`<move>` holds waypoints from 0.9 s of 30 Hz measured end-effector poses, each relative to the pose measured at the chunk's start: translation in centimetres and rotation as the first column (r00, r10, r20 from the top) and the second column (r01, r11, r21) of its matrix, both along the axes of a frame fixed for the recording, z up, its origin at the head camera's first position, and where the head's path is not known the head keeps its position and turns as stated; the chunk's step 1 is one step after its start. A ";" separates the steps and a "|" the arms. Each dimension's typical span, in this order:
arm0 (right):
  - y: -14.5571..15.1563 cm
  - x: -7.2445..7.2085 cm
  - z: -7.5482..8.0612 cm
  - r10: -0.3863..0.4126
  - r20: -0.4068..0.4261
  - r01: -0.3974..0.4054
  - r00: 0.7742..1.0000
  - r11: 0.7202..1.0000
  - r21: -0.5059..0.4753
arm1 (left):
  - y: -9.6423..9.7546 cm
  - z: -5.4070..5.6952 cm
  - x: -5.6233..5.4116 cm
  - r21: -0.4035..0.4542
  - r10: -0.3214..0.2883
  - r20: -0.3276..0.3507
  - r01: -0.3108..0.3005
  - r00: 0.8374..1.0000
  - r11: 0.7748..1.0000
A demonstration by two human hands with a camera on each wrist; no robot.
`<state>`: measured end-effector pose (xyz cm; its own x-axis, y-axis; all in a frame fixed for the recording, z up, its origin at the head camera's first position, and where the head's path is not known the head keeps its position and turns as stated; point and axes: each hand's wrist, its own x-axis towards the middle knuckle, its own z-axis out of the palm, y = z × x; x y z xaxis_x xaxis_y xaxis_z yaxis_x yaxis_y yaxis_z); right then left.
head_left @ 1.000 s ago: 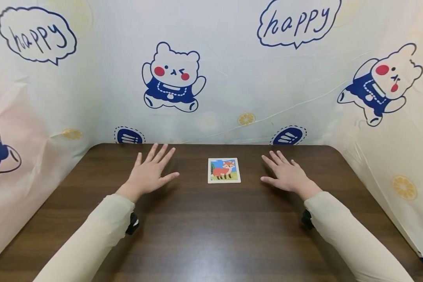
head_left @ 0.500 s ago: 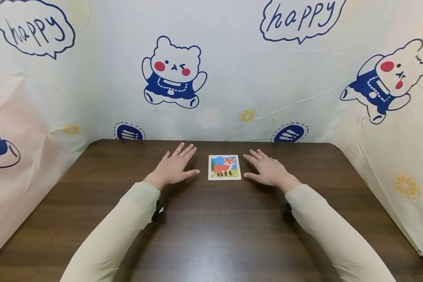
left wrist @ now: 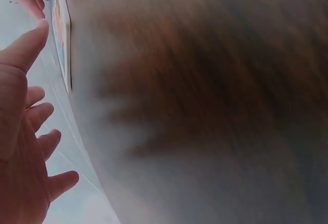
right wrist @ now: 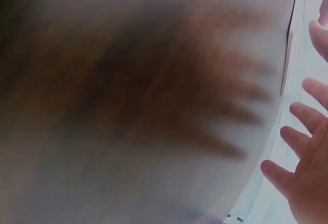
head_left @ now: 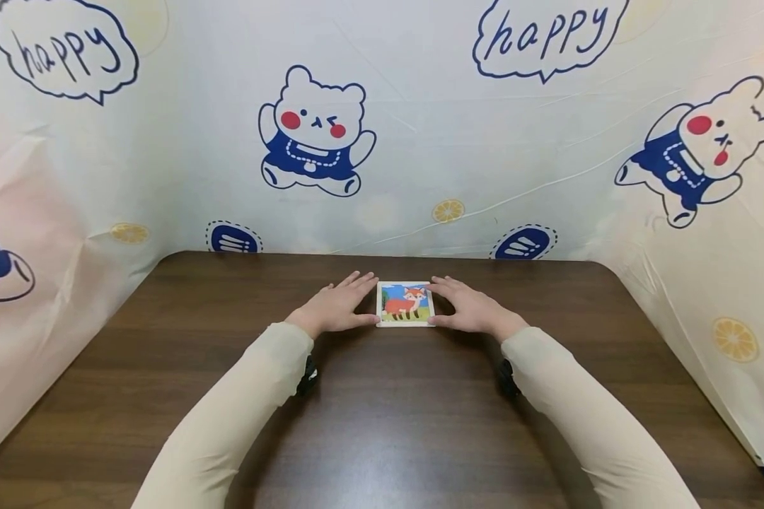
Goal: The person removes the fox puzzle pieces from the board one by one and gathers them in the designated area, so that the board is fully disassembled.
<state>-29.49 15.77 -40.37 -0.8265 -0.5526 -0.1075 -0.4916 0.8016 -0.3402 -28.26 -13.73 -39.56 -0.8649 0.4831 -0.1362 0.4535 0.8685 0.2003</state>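
A small square board with a fox picture (head_left: 405,304) and a pale border lies flat on the table. At its left edge is my left hand (head_left: 336,305), thumb by the near corner and fingertips by the far corner. My right hand (head_left: 474,307) mirrors it on the right edge. Both hands have their fingers extended, and neither is curled round the board. In the left wrist view the board (left wrist: 62,34) shows edge-on beyond the thumb (left wrist: 32,44). The right wrist view shows spread fingers (right wrist: 307,116) over the table. Whether the fingertips touch the board, I cannot tell.
The dark wooden table (head_left: 382,424) has rounded far corners. A pale curtain (head_left: 407,141) printed with bears and the word happy hangs close behind it and along both sides.
Both hands have moved inward from either side, the left one rightward and the right one leftward, up to the board's edges. The board stays in place on the table.
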 end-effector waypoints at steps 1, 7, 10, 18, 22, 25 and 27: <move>-0.1 -0.1 0.0 0.002 0.002 -0.002 1.000 1.000 0.000 | 0.1 0.0 -0.1 -0.002 -0.003 0.006 0.003 1.000 1.000; -0.8 -0.5 -0.1 0.023 0.043 -0.021 0.999 0.999 -0.047 | 1.0 -0.2 -0.6 -0.007 -0.001 0.062 0.002 0.998 1.000; -1.1 -0.7 -0.2 0.019 0.068 -0.015 0.998 0.998 -0.061 | 1.3 -0.3 -0.7 -0.004 0.004 0.088 -0.004 0.996 1.000; -1.5 -0.8 -0.4 -0.017 0.130 0.019 0.991 1.000 -0.021 | 1.3 -0.4 -1.0 0.025 0.023 0.141 -0.027 0.990 0.999; -1.6 -1.0 -0.4 -0.017 0.132 0.019 0.991 1.000 -0.017 | 1.1 -0.4 -1.1 0.014 0.011 0.130 -0.013 0.991 1.000; -1.6 -1.0 -0.3 -0.015 0.136 0.018 0.991 1.000 -0.020 | 1.1 -0.4 -1.1 0.004 -0.002 0.126 0.001 0.992 1.000; -1.6 -1.0 -0.3 -0.012 0.136 0.015 0.991 1.000 -0.025 | 1.1 -0.4 -1.0 -0.003 -0.004 0.125 0.004 0.992 1.000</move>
